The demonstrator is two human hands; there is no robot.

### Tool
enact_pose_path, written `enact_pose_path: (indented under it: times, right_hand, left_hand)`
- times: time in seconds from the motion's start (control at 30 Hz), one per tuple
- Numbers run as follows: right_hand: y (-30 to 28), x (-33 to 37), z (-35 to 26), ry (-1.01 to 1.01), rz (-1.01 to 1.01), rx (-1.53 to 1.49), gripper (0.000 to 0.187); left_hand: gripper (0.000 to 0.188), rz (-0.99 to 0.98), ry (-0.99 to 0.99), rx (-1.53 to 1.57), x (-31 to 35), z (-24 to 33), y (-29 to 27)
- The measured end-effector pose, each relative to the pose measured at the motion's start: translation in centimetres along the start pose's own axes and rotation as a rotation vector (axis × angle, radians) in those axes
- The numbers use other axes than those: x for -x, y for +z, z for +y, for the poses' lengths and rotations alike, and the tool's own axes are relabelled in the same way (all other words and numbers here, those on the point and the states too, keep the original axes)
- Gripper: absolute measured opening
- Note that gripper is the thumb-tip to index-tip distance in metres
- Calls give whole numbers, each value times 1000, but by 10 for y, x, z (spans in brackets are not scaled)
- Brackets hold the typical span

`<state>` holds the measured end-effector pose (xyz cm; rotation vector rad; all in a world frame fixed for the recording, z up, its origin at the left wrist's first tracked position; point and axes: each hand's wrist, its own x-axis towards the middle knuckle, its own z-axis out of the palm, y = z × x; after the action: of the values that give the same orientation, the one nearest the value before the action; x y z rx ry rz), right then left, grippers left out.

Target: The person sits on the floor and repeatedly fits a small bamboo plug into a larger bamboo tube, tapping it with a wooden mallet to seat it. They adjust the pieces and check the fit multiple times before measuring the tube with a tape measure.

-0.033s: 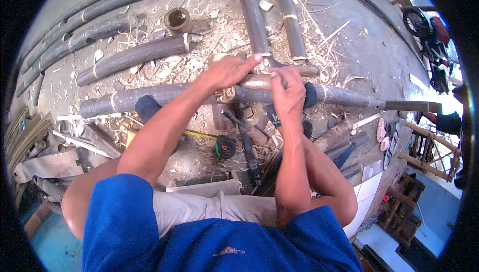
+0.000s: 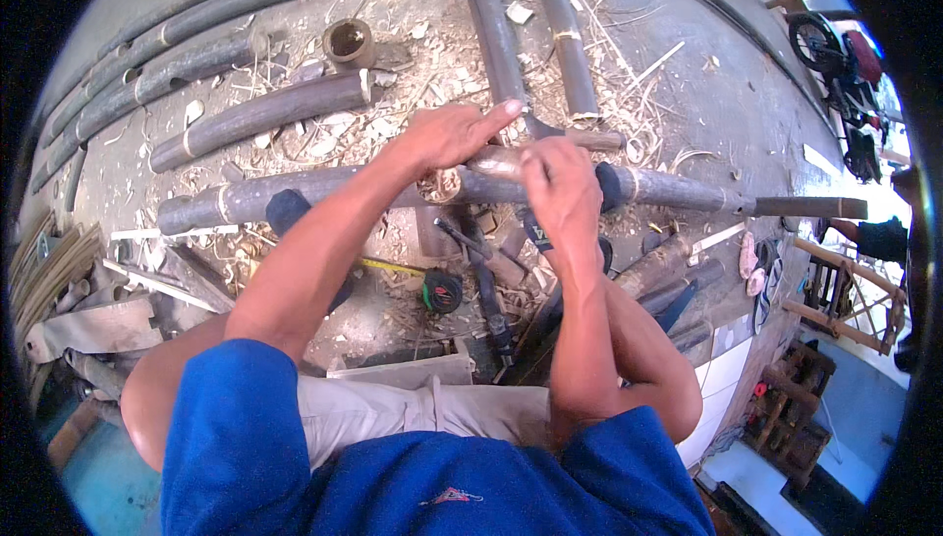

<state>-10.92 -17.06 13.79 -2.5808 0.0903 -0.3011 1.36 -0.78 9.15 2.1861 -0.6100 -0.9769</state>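
A dark bamboo pole (image 2: 678,189) lies crosswise before me, with a round pale cut opening (image 2: 439,185) near its middle. Just above it, a short smooth light-brown wooden piece (image 2: 496,162) spans between my hands. My left hand (image 2: 444,135) is closed over its left end, thumb stretched out to the right; the other fingertips are hidden. Round its right end my right hand (image 2: 564,182) is closed, knuckles up. Behind the right hand shows a dark tool with a wooden handle (image 2: 599,140). My dark-covered feet are by the pole.
Further bamboo poles (image 2: 491,35) lie beyond and at the left, among pale shavings (image 2: 442,64). A bamboo ring (image 2: 349,41) stands far left of centre. Near my legs are a tape measure (image 2: 442,291) and a hammer-like tool (image 2: 481,251). A motorcycle (image 2: 835,74) is far right.
My right hand has shifted slightly left and its fingers have turned over the wooden piece. My left hand has moved a little to the right.
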Motion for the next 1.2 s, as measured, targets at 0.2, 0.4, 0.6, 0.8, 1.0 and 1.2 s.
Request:
enact_pose_path:
  times: [0.2,0.4,0.6,0.8,1.0,1.2]
  right_hand:
    - [35,50,-19,262,-331,94,29]
    - [129,121,-41,892,-262,-773,46]
    - [171,138,-37,843,-82,-591,42]
    - [96,68,26,536,-584,-271,37]
    - [72,28,47,335,-853,-212,40]
    - [133,99,11,716,-729,-973,20]
  left_hand:
    - [84,181,237,6,15,26,-11]
    - [84,216,-29,-83,47,-84,18]
    - [98,326,-55,-508,52,-102,54]
    - [113,305,-217,-504,46,-78,57]
    - [105,135,-51,-559,52,-108,40]
    - [92,117,-26,-518,43,-116,38]
